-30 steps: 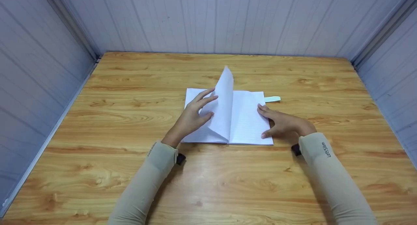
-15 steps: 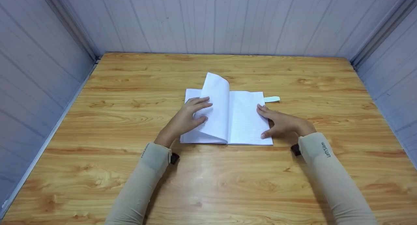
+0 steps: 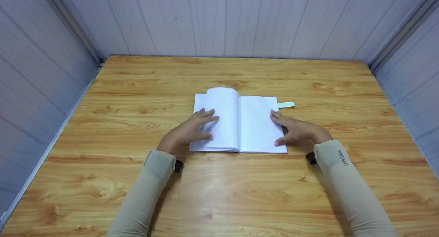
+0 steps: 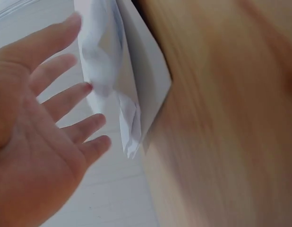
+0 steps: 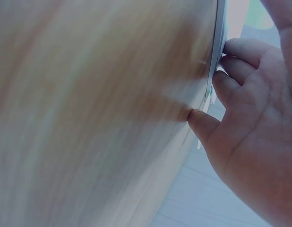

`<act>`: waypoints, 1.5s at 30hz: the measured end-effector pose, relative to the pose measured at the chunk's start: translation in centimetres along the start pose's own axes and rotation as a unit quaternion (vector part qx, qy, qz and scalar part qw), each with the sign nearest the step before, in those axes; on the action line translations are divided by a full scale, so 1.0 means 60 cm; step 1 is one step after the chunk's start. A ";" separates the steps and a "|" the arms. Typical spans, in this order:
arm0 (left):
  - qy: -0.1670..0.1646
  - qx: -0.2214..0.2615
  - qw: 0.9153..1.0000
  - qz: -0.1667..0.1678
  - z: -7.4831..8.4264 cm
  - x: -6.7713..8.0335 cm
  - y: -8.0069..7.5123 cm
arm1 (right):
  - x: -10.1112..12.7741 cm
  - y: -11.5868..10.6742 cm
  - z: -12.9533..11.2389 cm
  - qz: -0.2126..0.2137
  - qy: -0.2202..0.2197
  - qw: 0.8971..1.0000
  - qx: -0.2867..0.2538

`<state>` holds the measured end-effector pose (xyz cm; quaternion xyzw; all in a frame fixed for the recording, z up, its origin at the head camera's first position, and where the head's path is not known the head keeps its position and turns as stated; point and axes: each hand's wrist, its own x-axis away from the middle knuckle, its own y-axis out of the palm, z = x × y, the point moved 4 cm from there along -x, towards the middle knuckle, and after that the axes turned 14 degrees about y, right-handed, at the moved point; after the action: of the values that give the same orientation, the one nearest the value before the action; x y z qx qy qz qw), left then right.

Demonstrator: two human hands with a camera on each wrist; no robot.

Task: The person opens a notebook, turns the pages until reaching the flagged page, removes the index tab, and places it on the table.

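Notebook (image 3: 240, 122) lies open, white lined pages showing.

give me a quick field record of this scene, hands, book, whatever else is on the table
surface: wooden table
book: open notebook, lined pages, flat at centre
left hand: left hand fingers straight, pressing the left page down
right hand: right hand resting on the right page's outer edge
extra: pale green tab sticking out at the notebook's right
surround: grey panelled walls

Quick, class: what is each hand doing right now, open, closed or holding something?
Left hand: open, straight fingers pressing the turned page of the open white lined notebook.
Right hand: open, resting on the notebook's right edge.
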<state>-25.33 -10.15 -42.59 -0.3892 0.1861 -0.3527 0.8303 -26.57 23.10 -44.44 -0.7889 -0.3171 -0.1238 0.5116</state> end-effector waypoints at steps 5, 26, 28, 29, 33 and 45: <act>-0.023 -0.007 0.998 -0.049 -0.012 0.007 0.003 | -0.001 0.000 0.000 0.000 -0.005 1.000 0.002; -0.103 0.025 0.989 -0.100 -0.038 0.022 -0.001 | -0.001 0.001 0.009 -0.021 0.000 1.000 -0.006; -0.103 0.026 0.990 -0.098 -0.037 0.023 -0.001 | -0.001 0.001 0.008 -0.024 0.000 1.000 -0.002; -0.103 0.028 0.990 -0.096 -0.037 0.023 -0.001 | -0.001 0.001 0.008 -0.025 0.001 1.000 0.000; -0.103 0.034 0.990 -0.092 -0.034 0.024 -0.003 | 0.001 0.000 0.007 -0.030 0.003 1.000 0.005; -0.093 0.033 0.992 -0.085 -0.033 0.024 -0.002 | 0.002 -0.001 0.003 -0.038 -0.015 0.999 0.006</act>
<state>-25.56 -12.25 -43.78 -0.4073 0.0628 -0.3898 0.8235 -26.54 23.34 -44.42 -0.7751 -0.3549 -0.1294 0.5064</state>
